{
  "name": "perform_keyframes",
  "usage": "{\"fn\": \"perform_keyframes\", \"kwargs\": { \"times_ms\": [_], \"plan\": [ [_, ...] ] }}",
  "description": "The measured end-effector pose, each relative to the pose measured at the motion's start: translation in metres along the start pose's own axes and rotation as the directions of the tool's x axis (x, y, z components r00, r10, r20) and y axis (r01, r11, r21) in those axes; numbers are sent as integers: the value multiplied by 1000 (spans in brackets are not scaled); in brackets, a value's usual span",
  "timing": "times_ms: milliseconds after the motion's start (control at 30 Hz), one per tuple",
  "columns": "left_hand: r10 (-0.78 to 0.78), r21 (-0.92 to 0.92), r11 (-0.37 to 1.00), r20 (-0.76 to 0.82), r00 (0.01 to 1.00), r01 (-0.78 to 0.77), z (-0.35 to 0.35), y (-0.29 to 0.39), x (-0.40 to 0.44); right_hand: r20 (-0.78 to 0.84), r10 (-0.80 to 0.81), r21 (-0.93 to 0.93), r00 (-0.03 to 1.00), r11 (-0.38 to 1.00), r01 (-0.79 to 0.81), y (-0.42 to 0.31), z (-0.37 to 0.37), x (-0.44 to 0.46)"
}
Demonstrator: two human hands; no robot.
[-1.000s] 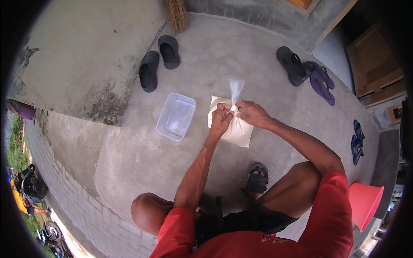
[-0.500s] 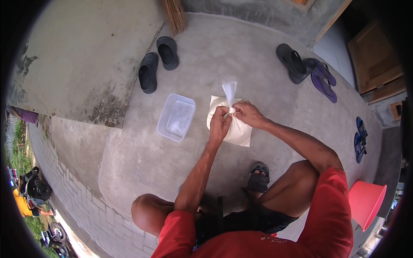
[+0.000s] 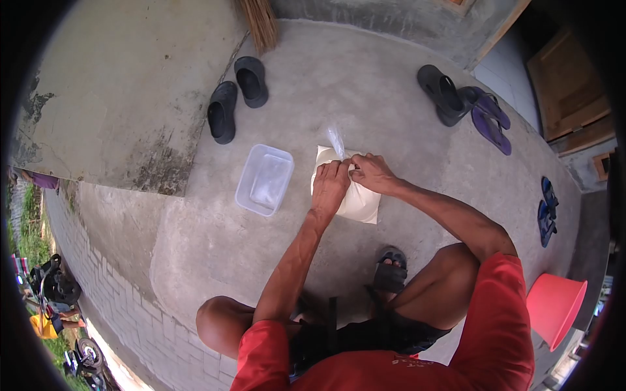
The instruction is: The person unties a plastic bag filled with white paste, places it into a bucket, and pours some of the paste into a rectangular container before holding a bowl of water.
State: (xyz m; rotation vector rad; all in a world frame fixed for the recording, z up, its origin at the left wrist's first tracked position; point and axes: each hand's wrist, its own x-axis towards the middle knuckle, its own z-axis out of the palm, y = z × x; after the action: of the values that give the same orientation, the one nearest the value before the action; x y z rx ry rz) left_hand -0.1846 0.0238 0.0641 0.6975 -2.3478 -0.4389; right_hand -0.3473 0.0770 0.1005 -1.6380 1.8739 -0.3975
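A clear plastic bag (image 3: 360,206) filled with a pale cream, powder-like content lies on the concrete floor in front of me. My left hand (image 3: 331,185) is closed on the bag's gathered neck, its back turned upward. From the other side, the bent fingers of my right hand (image 3: 373,173) pinch the same spot, touching the left fingertips. The knot is hidden beneath my fingers. Beyond them sticks out the bag's loose plastic end (image 3: 335,141), leaning left. Left of the bag stands an open, translucent plastic container (image 3: 264,180) with nothing in it.
Dark clogs (image 3: 251,82) stand near a broom (image 3: 259,26). At right are another dark clog pair (image 3: 441,96), purple flip-flops (image 3: 490,124), blue sandals (image 3: 546,212) and a red bucket (image 3: 555,311). My sandalled foot (image 3: 391,268) is close below the bag. A motorcycle (image 3: 85,358) stands far left.
My left hand has rolled over the knot, covering it, with its back now upward. The bag's loose end has narrowed and tipped left. My right hand has barely shifted.
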Motion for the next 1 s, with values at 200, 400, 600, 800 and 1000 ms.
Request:
{"fn": "perform_keyframes", "kwargs": {
  "times_ms": [200,400,600,800,1000],
  "plan": [
    [-189,-139,969,113,975,204,-9,3,7,-5,34,-4,999,999,-34,0,1,2],
    [-353,-491,753,260,899,438,3,-8,10,-90,-104,-30,990,994,102,17,7,3],
    [-148,-374,914,50,988,156,-3,-3,1,-72,-111,-29,991,994,109,15,3,-2],
    [-163,-253,947,158,974,199,-10,1,5,-91,-117,-17,989,993,116,10,5,-5],
    [-569,-892,305,110,815,333,21,17,-15,-103,-5,91,995,996,15,8,3,-7]
  ]
}}
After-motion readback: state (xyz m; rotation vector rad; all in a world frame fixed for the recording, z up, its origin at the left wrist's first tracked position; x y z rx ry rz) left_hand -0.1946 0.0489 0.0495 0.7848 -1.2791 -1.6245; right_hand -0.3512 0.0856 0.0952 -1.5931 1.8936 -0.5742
